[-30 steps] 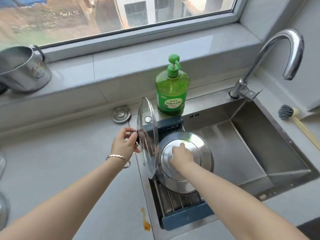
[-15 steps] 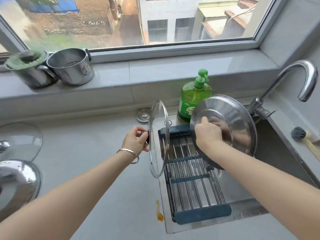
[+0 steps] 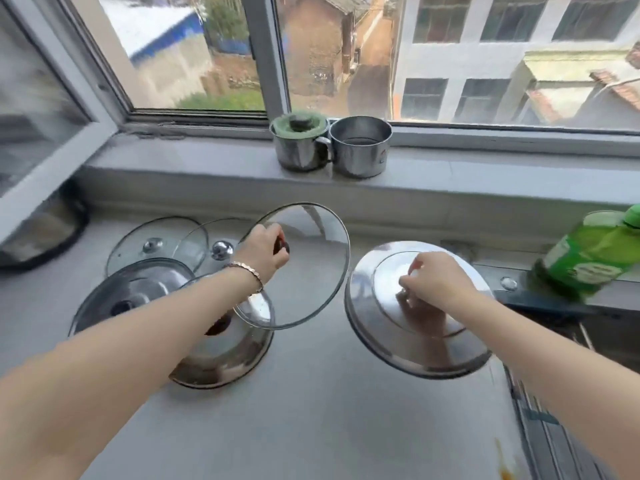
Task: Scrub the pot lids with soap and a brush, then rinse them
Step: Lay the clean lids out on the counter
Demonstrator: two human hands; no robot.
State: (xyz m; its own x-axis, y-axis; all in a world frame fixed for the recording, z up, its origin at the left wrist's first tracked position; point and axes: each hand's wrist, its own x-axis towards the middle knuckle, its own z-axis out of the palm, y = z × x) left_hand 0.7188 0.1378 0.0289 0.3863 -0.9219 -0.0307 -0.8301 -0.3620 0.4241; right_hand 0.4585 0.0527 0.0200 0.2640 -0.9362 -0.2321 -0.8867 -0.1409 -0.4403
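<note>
A: What'd changed vs. half a sec before?
B: Both lids had left the sink rack (image 3: 561, 445) & come over the counter (image 3: 329, 420), the view swinging left w/ them.
A: Hands?
B: Left hand (image 3: 265, 252) had its fingers curled round the dark knob of the glass lid (image 3: 311, 275), which was tilted & in the air. Right hand (image 3: 434, 282) pinched the knob of the steel lid (image 3: 429, 351), at 3 o'clock of the glass one, rims just beside each other. Couldn't tell if the steel lid's low edge touched the counter.
A: Other lids?
B: A pile of lids (image 3: 225, 362) lay on the counter at 8 o'clock of the glass lid, partly under it. Soap bottle (image 3: 588, 261) was at 3 o'clock, at the edge of view.
A: Risks?
B: Prob. a knock. Glass rim vs. steel rim, or glass set down onto the pile, might chip it. Each lid hung from one knob only, so a wet grip could slip & drop it.
</note>
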